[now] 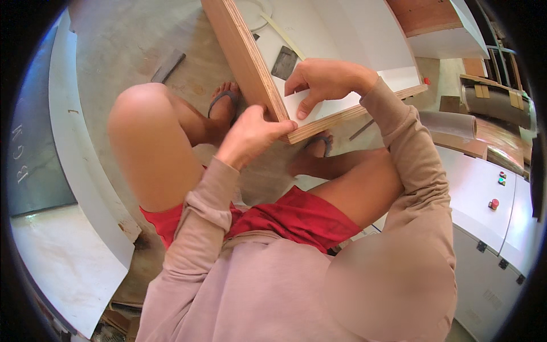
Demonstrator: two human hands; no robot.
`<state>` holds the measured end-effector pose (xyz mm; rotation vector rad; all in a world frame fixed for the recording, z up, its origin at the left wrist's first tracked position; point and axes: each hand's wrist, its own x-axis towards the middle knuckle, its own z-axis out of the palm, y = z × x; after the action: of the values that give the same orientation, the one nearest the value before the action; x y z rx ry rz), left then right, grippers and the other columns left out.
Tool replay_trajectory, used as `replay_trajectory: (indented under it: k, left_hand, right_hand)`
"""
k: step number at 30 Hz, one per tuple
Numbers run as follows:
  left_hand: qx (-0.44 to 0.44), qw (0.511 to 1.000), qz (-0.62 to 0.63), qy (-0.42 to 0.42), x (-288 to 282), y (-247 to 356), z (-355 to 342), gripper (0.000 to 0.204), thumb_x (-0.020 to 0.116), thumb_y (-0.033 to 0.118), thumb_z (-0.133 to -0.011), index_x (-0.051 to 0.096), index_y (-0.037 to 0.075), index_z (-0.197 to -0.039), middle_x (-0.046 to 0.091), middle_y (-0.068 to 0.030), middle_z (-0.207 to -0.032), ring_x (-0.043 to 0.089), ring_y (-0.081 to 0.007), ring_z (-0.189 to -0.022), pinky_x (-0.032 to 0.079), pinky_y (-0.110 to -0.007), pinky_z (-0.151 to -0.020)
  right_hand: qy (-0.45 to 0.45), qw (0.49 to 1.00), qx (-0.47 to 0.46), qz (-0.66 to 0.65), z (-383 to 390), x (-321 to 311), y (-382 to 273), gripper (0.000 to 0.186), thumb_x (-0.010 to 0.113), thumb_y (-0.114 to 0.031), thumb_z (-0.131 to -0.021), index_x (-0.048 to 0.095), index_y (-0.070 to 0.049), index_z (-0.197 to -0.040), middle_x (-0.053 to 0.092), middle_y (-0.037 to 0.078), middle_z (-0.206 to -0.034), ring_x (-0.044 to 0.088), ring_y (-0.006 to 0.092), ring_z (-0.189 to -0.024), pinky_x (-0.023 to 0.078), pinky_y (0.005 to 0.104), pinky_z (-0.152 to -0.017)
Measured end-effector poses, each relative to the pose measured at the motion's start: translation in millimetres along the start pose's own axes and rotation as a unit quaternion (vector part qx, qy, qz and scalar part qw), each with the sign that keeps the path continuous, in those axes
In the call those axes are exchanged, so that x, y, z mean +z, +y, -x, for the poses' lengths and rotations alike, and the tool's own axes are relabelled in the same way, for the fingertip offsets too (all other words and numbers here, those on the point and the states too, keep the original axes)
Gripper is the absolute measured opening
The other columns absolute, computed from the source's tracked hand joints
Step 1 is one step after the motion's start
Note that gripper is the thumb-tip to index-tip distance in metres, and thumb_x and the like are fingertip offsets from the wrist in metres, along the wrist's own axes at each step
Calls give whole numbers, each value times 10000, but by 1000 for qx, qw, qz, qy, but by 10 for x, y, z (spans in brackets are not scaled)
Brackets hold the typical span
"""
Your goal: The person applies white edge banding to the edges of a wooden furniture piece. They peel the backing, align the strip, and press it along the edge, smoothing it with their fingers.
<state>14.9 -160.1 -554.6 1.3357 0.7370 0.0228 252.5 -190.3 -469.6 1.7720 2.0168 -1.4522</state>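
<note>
A: What's the biggest thing in view?

B: White machine cabinet (484, 228) at 4 o'clock, red and green buttons on its face. Then a white curved panel (85, 188) at 9 o'clock standing on the concrete floor (131, 40).

A: And the workpiece?

B: Plywood panel (319, 51) with a white laminate face, running from 12 o'clock down to frame centre. Its raw layered edge faces the person. The near corner sits just above the knees.

A: Hands?

B: Left hand (250, 134) is at the panel's near corner, fingers curled, thumb and forefinger pinched on the corner edge. Right hand (325, 80) lies on the white face just behind that corner, fingers bent, fingertips pressing down on the laminate. Both are in contact with the panel; neither is spread wide.

A: Anything on the panel?

B: A small dark grey square sheet (284, 61) at 12 o'clock, just above the right hand, apart from it. A pale thin strip (285, 35) lies just beyond it.

A: Floor clutter?

B: A grey flat bar (168, 65) at 11 o'clock, well apart from the panel. A translucent roll (447, 122) at 3 o'clock. Feet in flip-flops (223, 102) are under the panel edge.
</note>
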Motion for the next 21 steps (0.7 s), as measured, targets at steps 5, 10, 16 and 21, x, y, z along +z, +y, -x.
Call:
replay_trajectory:
  k: [5,10,16,21]
  left_hand:
    - [-36,997,-51,-33,-88,136,-63,696,881,341,-778,663,-204,-1151,762,-272,-1077,757,-271,-975,595,-383,-861]
    - [9,995,-103,10,-68,121,3,704,882,360,-798,652,-199,-1159,760,-306,-1095,768,-275,-1002,606,-394,-866]
    - [61,994,80,33,16,-103,161,741,825,389,-964,594,-186,-1371,756,-268,-1266,755,-290,-1152,578,-370,-1011]
    - [-36,942,266,203,71,-229,137,539,651,260,-1122,539,-48,-1549,668,-109,-1439,646,-175,-1273,499,-323,-1093]
  right_hand:
    - [30,999,25,11,65,43,95,695,966,-407,-759,757,-38,-1309,776,205,-1191,745,377,-1069,594,450,-902]
    - [65,996,60,12,315,-45,145,723,958,-405,-787,714,-79,-1384,737,194,-1305,732,389,-1087,591,464,-934]
    - [337,939,9,71,664,108,37,463,890,-261,-888,746,-64,-1281,747,149,-1235,708,339,-1103,569,428,-948]
    - [437,894,60,76,600,547,-122,196,827,-98,-933,787,-32,-1113,753,142,-1137,730,319,-1027,576,403,-879]
